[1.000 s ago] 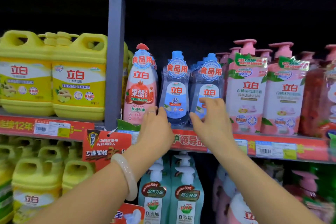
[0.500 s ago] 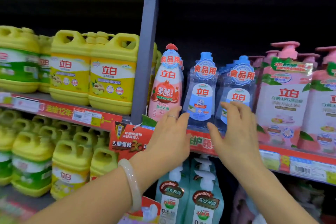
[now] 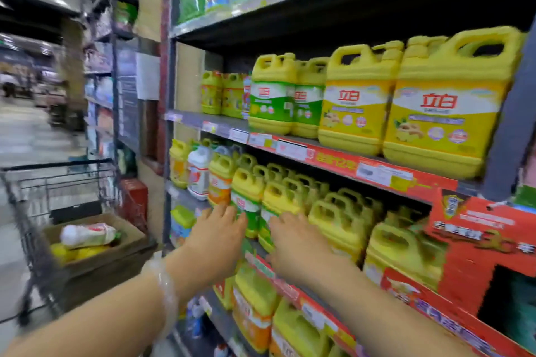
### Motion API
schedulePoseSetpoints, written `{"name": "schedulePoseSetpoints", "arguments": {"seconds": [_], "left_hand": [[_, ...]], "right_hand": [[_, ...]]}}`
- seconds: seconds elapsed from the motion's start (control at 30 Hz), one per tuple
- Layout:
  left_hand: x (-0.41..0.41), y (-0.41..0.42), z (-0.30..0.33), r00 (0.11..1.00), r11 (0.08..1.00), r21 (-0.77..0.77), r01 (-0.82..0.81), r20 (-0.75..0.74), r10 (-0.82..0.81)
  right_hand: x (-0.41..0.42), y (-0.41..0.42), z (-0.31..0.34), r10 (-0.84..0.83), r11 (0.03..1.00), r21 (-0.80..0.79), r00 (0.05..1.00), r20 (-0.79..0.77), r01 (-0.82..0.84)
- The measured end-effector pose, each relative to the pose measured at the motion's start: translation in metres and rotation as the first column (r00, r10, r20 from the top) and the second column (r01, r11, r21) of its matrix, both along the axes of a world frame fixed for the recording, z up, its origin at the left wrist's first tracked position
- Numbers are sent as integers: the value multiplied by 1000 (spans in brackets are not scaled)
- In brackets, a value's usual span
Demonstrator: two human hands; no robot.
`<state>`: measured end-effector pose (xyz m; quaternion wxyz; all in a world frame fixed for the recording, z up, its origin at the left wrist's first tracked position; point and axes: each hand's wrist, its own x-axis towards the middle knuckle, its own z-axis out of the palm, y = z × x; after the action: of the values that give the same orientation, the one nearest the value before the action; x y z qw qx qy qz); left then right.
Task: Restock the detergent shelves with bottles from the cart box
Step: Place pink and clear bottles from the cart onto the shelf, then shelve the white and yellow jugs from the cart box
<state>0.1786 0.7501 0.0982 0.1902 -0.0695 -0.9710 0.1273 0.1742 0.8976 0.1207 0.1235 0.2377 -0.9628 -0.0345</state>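
The view is blurred by motion. My left hand (image 3: 216, 236) and my right hand (image 3: 294, 240) are stretched out with straight fingers in front of the yellow detergent jugs (image 3: 333, 220) on the middle shelf, holding nothing. At lower left a cardboard box (image 3: 95, 255) sits in a wire cart (image 3: 52, 191). Inside the box lie a white bottle (image 3: 87, 235) and yellow bottles (image 3: 75, 251). Large yellow jugs (image 3: 441, 113) line the shelf above.
A red promotional sign (image 3: 475, 243) juts out from the shelf edge at right. A red box (image 3: 136, 197) stands beside the cart against the shelf post. The aisle floor (image 3: 26, 136) opens to the left, with more shelving (image 3: 101, 90) behind.
The view has swung left, away from the blue and pink bottles, to the yellow jugs and the cart. Both hands have come off the blue pouches and now hover by the middle shelf.
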Motion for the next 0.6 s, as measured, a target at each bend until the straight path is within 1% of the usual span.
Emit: {"name": "schedulePoseSetpoints", "arguments": {"seconds": [0.03, 0.13, 0.2, 0.33, 0.47, 0.6], "left_hand": [[-2, -27, -12, 999, 999, -15, -32, 34, 32], [-4, -92, -36, 983, 991, 10, -131, 131, 129], [-3, -134, -50, 972, 981, 66, -181, 166, 168], [-3, -209, -72, 934, 950, 62, -307, 213, 288], [-10, -276, -96, 890, 906, 90, -414, 250, 382], [-35, -344, -116, 835, 858, 108, -502, 320, 448]], "right_hand": [[-7, -27, -8, 29, 1000, 1, 999, 30, -29], [-28, -97, -33, 120, 992, 14, 989, 90, -122], [-40, -141, -50, 175, 984, -2, 977, 124, -176], [-57, -222, -77, 238, 970, -11, 945, 225, -242], [-79, -292, -105, 310, 945, 20, 912, 267, -327], [-115, -359, -124, 360, 922, 26, 879, 312, -387]]}}
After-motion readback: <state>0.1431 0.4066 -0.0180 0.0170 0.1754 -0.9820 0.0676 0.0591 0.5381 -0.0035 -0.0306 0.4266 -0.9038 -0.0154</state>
